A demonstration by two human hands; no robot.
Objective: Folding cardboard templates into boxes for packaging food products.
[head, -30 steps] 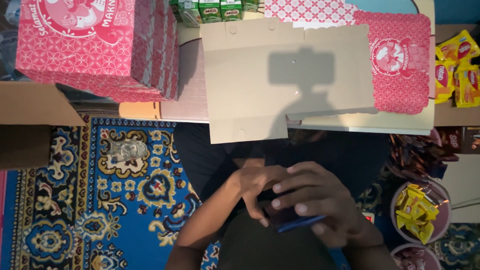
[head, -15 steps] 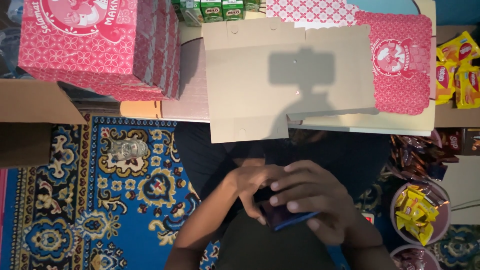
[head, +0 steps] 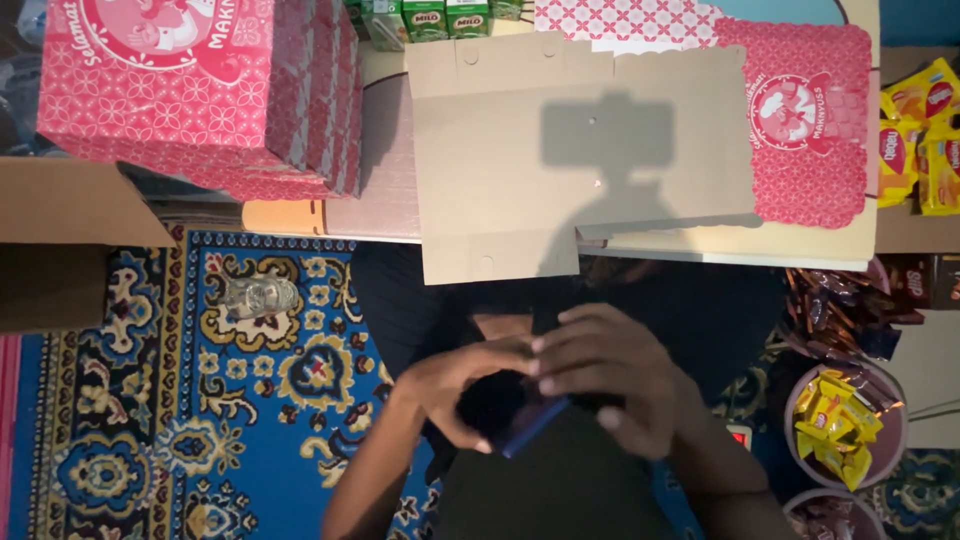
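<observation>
Both hands meet over the person's lap, the left hand (head: 452,385) and the right hand (head: 610,375) wrapped together around a small dark object with a blue edge (head: 520,420). Ahead, a flat unfolded cardboard box blank (head: 560,165) lies on a low table (head: 800,250), overhanging its near edge. A stack of pink patterned boxes (head: 200,90) stands to the left above a blue patterned rug (head: 200,400), with a round tub of yellow snack packets (head: 840,425) on the right.

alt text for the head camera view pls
Seen from above, a left hand and right hand together hold a small dark blue-edged object over the lap. Beyond lies a flattened cardboard box above a blue patterned rug.
</observation>
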